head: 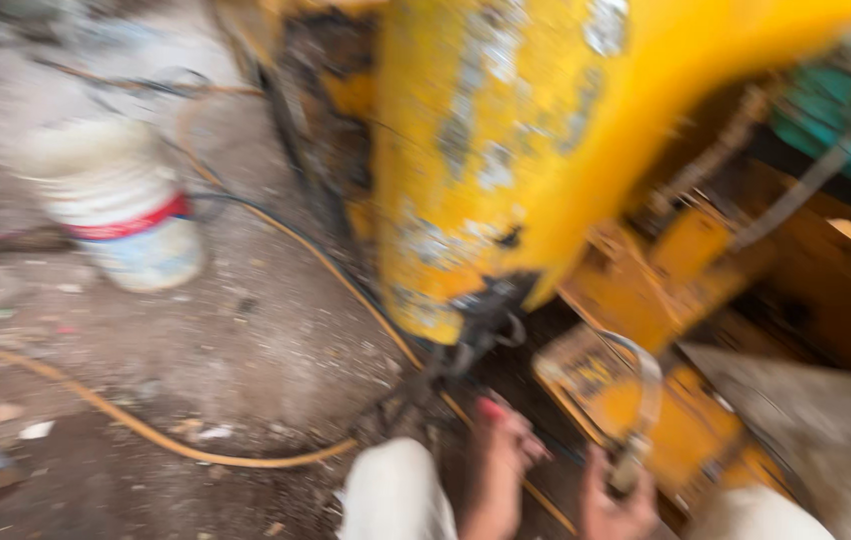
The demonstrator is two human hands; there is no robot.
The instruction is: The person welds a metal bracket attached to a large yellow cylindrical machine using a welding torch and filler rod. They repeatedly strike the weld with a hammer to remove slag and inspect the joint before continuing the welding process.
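The view is strongly blurred. A big yellow metal body (506,150) with chipped paint fills the upper middle. Below it sits a dark bracket (481,325). My left hand (496,465) reaches up towards the dark ground under that bracket, with something red at the fingertips; the blur hides whether it holds anything. My right hand (614,505) is closed around the lower end of a grey curved metal piece (646,385) that lies against a yellow part (596,385). My knees in light trousers (396,495) frame both hands.
A white bucket with a red band (121,205) stands at the left on dirty ground. A yellow hose (146,430) and dark cables (246,205) run across the floor. Teal parts (836,120) and a grey slab (826,430) are at the right.
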